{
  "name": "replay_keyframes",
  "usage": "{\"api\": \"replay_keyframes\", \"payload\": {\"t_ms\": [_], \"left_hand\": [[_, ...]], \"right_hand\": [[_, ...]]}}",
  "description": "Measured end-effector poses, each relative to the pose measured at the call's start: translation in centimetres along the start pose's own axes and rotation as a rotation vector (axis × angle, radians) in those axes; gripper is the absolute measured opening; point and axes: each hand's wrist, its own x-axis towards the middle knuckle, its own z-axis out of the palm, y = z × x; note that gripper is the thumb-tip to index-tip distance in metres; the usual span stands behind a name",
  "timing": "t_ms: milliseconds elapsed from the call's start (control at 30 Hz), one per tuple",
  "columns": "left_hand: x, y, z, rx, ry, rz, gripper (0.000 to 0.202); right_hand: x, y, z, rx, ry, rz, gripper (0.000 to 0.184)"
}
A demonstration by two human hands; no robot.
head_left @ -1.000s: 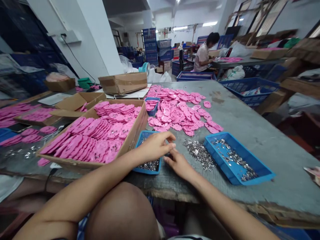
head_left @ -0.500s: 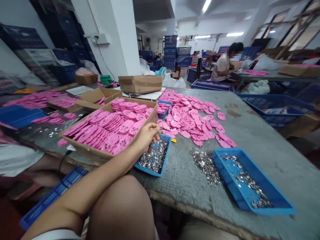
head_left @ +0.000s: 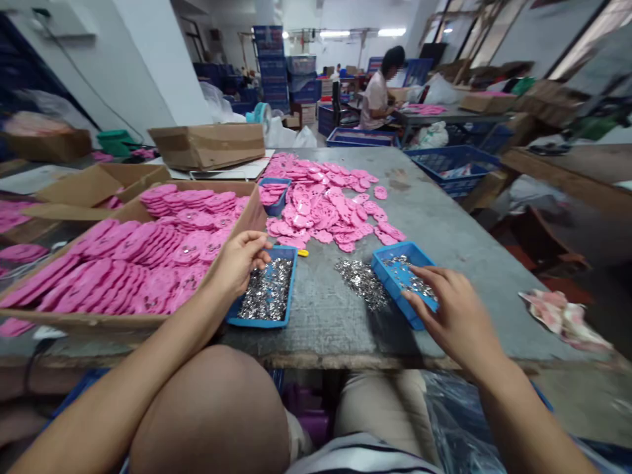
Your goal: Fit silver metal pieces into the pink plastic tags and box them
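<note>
Tabletop [head_left: 444,217], grey, one, its front edge worn.

Hands, two. Left hand [head_left: 245,260]: one, above the left rim of the left blue tray, fingers curled, thumb nearly meeting the index finger; whether a small piece is pinched there cannot be told. Right hand [head_left: 457,316]: one, over the right blue tray, fingers extended and partly spread, thumb apart and near the tray; one cannot tell whether it has hold of anything.

Blue trays, two, both near the front edge: left blue tray [head_left: 257,323], beside the large cardboard box; right blue tray [head_left: 392,289], partly covered by the right hand. Each contains small metal pieces [head_left: 266,289], too many to count.

Metal heap [head_left: 363,283], one, loose on the tabletop between the trays, just beside the right one.

Large cardboard box [head_left: 254,212], one, open, at the front edge's left, packed with rows of pink scalloped discs [head_left: 158,250].

Pink heap [head_left: 330,214], one, further back towards the far edge. Small blue bin [head_left: 279,205], one, holding pink discs, at the heap's left.

Yellow item [head_left: 303,253], one, beside the left tray's far right corner.
</note>
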Motion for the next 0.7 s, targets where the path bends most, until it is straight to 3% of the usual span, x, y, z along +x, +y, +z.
{"api": "replay_keyframes", "payload": {"t_ms": [100,200,467,700], "left_hand": [[-0.2,0.0,-0.1,-0.001,-0.022,0.000,0.008],[-0.5,0.0,-0.1,0.015,-0.039,-0.021,0.005],[-1.1,0.4,-0.1,0.054,-0.082,-0.079,0.004],[-1.5,0.7,0.2,0.065,-0.081,-0.114,0.004]], "right_hand": [[0.5,2.1,1.8,-0.328,-0.154,0.070,0.037],[-0.2,2.8,2.4,-0.428,-0.313,0.196,0.026],[0.4,3.1,0.4,-0.571,-0.152,0.336,0.026],[0.2,3.6,-1.1,-0.696,-0.361,0.502,0.024]]}}
